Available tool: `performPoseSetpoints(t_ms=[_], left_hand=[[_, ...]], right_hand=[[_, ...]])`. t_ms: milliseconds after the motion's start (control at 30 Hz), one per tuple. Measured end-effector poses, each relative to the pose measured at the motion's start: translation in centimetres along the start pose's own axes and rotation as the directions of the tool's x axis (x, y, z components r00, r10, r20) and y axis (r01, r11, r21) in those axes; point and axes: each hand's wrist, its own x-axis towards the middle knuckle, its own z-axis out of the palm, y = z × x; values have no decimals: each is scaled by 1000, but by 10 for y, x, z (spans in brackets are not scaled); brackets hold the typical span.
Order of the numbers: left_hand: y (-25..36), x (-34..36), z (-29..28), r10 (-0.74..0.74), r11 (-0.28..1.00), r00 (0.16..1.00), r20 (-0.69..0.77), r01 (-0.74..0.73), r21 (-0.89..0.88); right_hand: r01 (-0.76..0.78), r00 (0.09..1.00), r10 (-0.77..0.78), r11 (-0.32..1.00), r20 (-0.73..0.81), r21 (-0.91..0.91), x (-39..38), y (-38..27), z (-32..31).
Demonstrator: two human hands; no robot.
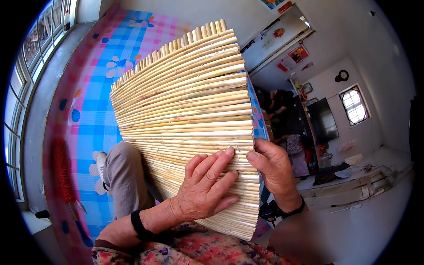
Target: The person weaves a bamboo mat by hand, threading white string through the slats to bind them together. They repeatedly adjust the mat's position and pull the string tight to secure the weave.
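Observation:
A mat of straw-coloured reed stalks (190,110), bound side by side, leans across my lap and fans out toward the far side. Its far edge curls over, showing a row of cut stalk ends. My left hand (207,183) lies on the mat's face with fingers apart, the fingertips near the right edge. At that edge, my right hand (276,170) grips the mat, thumb on the front and the other fingers partly hidden behind it. Dark bands circle both wrists.
Beneath the mat spreads a blue and pink checked sheet (95,132). My bent knee (126,172) is left of the mat. A red duster (63,172) lies at far left by the barred window (26,84). Beyond, at right, are a person in dark clothes (282,104) and a television (324,119).

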Motion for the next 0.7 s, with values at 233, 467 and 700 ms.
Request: performPoseSetpoints(t_ms=[233,467,700], left_hand=[[-2,-5,-3,59,997,998,6,-59,53],[-4,-10,-9,126,986,992,4,-126,106],[2,-6,-12,78,995,997,15,-79,60]], right_hand=[[56,998,-57,997,-14,-52,-10,3,10],[114,993,-118,987,-29,-115,-12,9,21],[151,987,-158,972,-28,-182,-12,12,18]])
